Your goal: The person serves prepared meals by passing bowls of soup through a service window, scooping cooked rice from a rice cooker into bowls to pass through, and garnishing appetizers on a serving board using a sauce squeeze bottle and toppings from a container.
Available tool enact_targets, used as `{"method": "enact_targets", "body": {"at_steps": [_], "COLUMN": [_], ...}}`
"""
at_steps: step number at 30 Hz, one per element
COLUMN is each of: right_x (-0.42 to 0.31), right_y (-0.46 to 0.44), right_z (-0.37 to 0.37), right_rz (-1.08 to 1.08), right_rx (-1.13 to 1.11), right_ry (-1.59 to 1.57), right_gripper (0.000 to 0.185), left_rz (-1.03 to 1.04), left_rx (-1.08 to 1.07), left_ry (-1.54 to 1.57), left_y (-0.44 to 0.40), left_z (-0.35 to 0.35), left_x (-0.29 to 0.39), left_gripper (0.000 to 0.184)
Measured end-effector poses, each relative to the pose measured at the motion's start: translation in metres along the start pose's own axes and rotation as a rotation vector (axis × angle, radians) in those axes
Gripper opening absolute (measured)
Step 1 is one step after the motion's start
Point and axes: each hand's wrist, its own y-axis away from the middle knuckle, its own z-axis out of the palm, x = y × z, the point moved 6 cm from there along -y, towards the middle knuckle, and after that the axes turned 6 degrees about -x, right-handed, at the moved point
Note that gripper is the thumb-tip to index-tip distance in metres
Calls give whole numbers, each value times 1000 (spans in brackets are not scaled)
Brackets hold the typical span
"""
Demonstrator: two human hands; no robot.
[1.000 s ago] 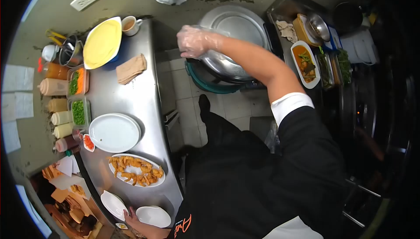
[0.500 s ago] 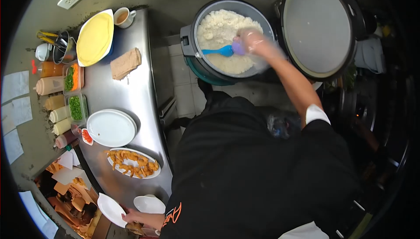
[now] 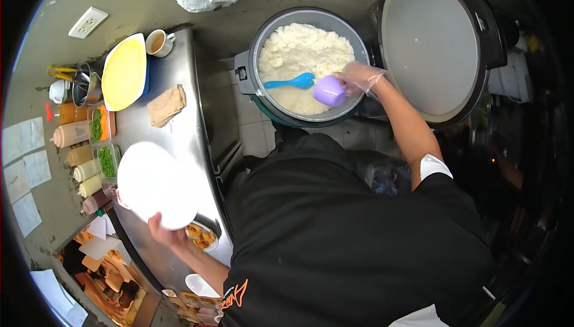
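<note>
In my right hand [image 3: 361, 79], which wears a clear plastic glove, is a purple cup [image 3: 329, 91]. The cup is tilted over the right part of a large rice cooker [image 3: 251, 58] full of white rice [image 3: 305, 44]. A blue rice paddle [image 3: 293, 81] lies on the rice, just left of the cup. Over the steel counter, my left hand [image 3: 166, 231] grips the near edge of a white plate [image 3: 152, 183]. That plate covers the spot of the stacked plates. Fried pieces [image 3: 200, 235] on an oval dish are partly hidden by my left hand and the plate.
The cooker's round lid [image 3: 430, 46] stands raised at the right. On the steel counter [image 3: 179, 64] are a yellow-topped tray [image 3: 124, 72], a cup [image 3: 159, 43], a folded brown cloth [image 3: 167, 105] and tubs of chopped greens [image 3: 106, 162]. Squeeze bottles [image 3: 72, 135] line the wall.
My left hand has carried the white plate from the counter's near end up over the stacked plates. My right hand has drawn the purple cup slightly down, away from the blue paddle.
</note>
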Motion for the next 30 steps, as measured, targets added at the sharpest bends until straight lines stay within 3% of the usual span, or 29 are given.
{"method": "enact_targets", "body": {"at_steps": [1,3,4,7,8,11,13,14,16,19,20,22,24,27,28,30], "right_x": [-2,-4,-5,-5,6,-31,-53,-83,-129,-142,-120,-122,-124,-132,-130,-148], "right_y": [2,0,6,11,-2,4,-29,-45,-65,-47,-44,-47,-98,-84,-74,-79], "right_z": [9,23,25,22,5,-28,-40,-21,5,5,-26,-26,16,18,16,4], "right_rz": [-88,-277,-100,-208,-208,-317,-195,-278,-398,-386,-322,-163,-270,-126,-347,-446], "right_rx": [26,84,65,205,338,1270,1149,1274,1314,1091,1024,999,1303,1568,1458,1046], "right_ry": [-324,-969,-855,-1082,-847,381,250,523,610,-67,-334,917,786,1617,1389,885], "right_gripper": [38,42,51,51,40,26,22,21,20,20,20,19,18,11,9,9], "left_rz": [-10,-62,-133,-123,-148,-73,-68,-67,-119,-155,-152,-174,-202,-221,-234,-225], "left_rx": [-31,-168,-248,-299,-309,-380,-390,-395,-386,-354,-339,-326,-311,-287,-287,-288], "left_ry": [-49,1,43,-56,-101,-215,-277,-308,-279,-316,-330,-319,-324,-324,-330,-334], "left_y": [-30,-67,-90,-128,-128,-138,-137,-135,-133,-130,-133,-138,-136,-139,-142,-148], "left_z": [-2,58,68,127,149,181,192,193,186,170,167,159,155,156,151,155], "left_x": [-22,-45,-64,-87,-87,-89,-86,-86,-87,-80,-79,-81,-84,-88,-92,-95], "left_gripper": [56,44,36,36,41,52,54,54,55,56,56,56,55,57,59,59]}}
